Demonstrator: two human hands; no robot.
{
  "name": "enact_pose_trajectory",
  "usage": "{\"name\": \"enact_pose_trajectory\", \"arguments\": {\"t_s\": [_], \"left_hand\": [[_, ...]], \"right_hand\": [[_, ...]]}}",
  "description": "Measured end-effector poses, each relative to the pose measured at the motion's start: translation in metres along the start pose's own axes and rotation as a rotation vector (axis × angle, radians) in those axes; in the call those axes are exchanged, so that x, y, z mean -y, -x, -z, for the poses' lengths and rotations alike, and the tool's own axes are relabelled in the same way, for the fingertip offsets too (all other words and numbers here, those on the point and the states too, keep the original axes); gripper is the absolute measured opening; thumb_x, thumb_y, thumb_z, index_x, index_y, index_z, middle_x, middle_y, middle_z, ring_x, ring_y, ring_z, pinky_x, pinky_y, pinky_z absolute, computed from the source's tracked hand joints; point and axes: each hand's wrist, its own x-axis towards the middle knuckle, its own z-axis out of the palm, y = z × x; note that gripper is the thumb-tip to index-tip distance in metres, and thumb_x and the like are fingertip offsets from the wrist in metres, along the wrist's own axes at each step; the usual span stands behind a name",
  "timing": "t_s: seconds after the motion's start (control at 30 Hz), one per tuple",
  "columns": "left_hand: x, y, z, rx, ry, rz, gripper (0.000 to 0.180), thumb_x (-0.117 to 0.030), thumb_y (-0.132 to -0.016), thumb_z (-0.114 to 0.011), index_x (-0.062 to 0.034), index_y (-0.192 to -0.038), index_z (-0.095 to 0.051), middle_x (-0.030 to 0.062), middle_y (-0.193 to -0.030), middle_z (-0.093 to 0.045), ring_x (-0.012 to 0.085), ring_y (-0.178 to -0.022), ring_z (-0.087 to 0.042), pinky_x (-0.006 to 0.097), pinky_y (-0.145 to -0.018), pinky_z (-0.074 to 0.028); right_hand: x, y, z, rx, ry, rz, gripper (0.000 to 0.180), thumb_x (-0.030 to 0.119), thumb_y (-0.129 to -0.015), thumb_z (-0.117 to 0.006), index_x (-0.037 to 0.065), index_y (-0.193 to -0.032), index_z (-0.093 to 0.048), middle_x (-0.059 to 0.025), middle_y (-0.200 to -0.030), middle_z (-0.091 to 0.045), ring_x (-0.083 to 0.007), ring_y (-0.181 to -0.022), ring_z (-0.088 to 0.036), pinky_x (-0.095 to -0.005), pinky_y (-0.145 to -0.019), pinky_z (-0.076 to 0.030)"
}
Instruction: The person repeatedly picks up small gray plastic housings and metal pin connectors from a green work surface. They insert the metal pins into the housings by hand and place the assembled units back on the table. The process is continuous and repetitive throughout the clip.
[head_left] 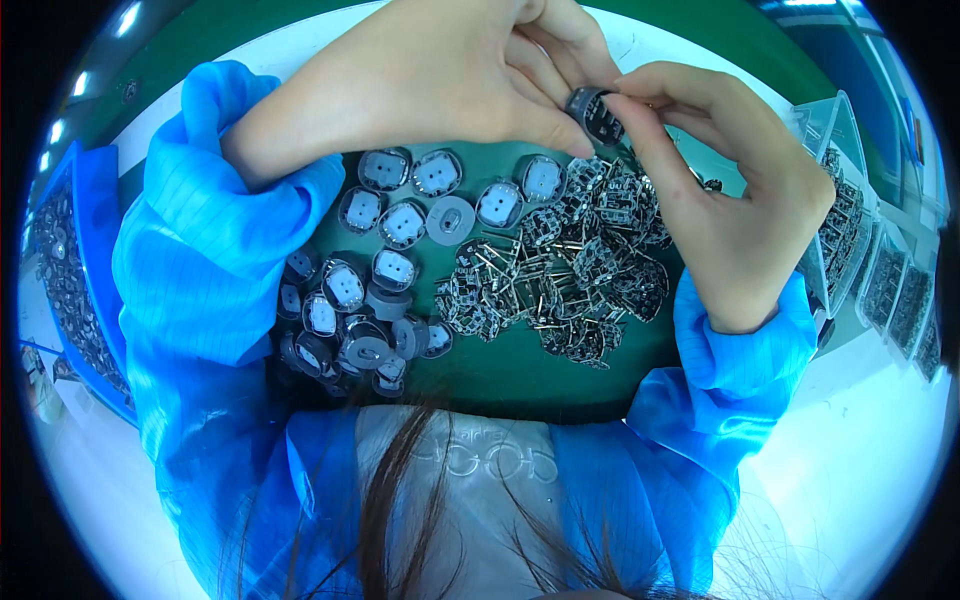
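My left hand reaches across from the left, its thumb and fingers closed on a small round dark-grey housing. The housing is tilted, and a black face with small pale marks shows inside its rim. From the right, my right hand pinches at the housing's right edge with thumb and forefinger; its other fingers are curled behind. Under the hands lies a pile of small black circuit boards with metal pins. Left of that pile sit several grey round housings, many showing pale square centres.
The work surface is a green mat on a white table. A blue bin of small dark parts stands at the left. Clear plastic boxes of small parts stand at the right. Loose hair hangs into the lower view.
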Motion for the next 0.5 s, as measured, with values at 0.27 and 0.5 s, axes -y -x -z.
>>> {"name": "enact_pose_trajectory", "arguments": {"t_s": [0.27,0.5], "left_hand": [[-0.003,-0.005,0.011,0.040,0.303,0.105,0.029,0.002,-0.087,-0.077,0.0102,-0.114,-0.070,0.0108,-0.091,-0.076,0.0060,-0.076,-0.068,0.018,-0.064,-0.053],[-0.007,0.006,-0.005,-0.181,0.133,-0.005,0.027,0.003,-0.083,-0.078,0.0066,-0.108,-0.071,0.0053,-0.087,-0.073,0.0025,-0.072,-0.062,0.018,-0.063,-0.049]], "right_hand": [[-0.007,-0.002,-0.007,-0.131,0.041,0.255,0.028,-0.005,-0.080,-0.083,0.001,-0.106,-0.075,-0.0077,-0.100,-0.077,-0.0202,-0.090,-0.073,-0.0308,-0.080,-0.058],[-0.009,0.007,-0.011,0.162,-0.693,-0.329,0.052,-0.013,-0.094,-0.058,-0.007,-0.144,-0.048,-0.0175,-0.115,-0.069,-0.0216,-0.109,-0.069,-0.0320,-0.095,-0.056]]}}
